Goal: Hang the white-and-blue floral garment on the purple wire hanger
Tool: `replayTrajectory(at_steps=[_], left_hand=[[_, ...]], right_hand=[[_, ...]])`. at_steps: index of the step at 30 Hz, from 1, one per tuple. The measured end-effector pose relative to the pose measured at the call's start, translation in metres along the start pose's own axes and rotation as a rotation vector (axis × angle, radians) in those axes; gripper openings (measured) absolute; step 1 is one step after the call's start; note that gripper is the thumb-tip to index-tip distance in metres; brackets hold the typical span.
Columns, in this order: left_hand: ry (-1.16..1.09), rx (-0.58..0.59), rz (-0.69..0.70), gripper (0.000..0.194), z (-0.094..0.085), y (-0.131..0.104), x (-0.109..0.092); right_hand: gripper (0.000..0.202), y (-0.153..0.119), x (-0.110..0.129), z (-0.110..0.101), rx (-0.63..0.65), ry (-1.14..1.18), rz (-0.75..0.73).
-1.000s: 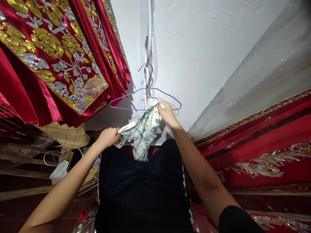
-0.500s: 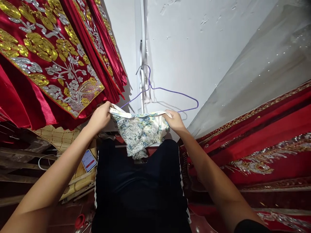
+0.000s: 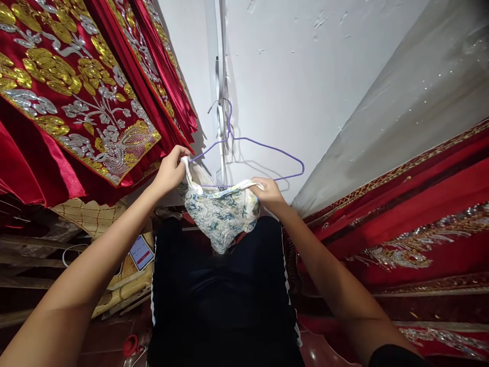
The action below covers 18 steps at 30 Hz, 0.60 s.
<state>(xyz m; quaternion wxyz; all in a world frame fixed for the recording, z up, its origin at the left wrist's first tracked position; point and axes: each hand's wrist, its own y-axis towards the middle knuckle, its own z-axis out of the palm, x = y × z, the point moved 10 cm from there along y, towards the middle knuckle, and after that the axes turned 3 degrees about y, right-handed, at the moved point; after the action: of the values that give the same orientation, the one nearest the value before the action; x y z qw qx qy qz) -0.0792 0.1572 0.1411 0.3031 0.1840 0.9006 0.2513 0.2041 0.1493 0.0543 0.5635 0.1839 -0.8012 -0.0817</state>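
A light floral garment (image 3: 219, 216), with a white-edged opening and a crumpled lower part, hangs stretched between my two hands. My left hand (image 3: 170, 171) pinches the edge at its left end, close to the hanger's left arm. At the right end my right hand (image 3: 270, 193) grips the same edge with thumb and fingers. A purple wire hanger (image 3: 263, 143) hangs by its hook from a pale vertical strip on the wall. Its left corner and part of its bottom bar run behind or inside the garment's opening; its right corner sticks out free.
Red garments with gold and silver embroidery (image 3: 110, 112) hang at the left. A sheer glittery cloth (image 3: 393, 97) and red beaded fabric (image 3: 439, 219) hang at the right. A phone (image 3: 141, 253) lies on a bamboo surface (image 3: 126, 290) beside my left leg.
My left hand has risen and moved slightly right, lifting its end of the garment to the hanger's left arm. The opening gapes wider, and the bottom bar now shows across it.
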Motion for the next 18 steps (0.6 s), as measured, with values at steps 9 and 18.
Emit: replayTrajectory(at_steps=[9,18], left_hand=[[-0.034,-0.03,0.008,0.02,-0.007,-0.013,-0.01],[0.106,-0.16,-0.119,0.009,-0.034,-0.006,0.017]], right_hand=[[0.082,-0.017,0.014,-0.101,-0.519,-0.185,-0.096],[0.036,0.014,0.004,-0.124,-0.023,-0.042,0.179]])
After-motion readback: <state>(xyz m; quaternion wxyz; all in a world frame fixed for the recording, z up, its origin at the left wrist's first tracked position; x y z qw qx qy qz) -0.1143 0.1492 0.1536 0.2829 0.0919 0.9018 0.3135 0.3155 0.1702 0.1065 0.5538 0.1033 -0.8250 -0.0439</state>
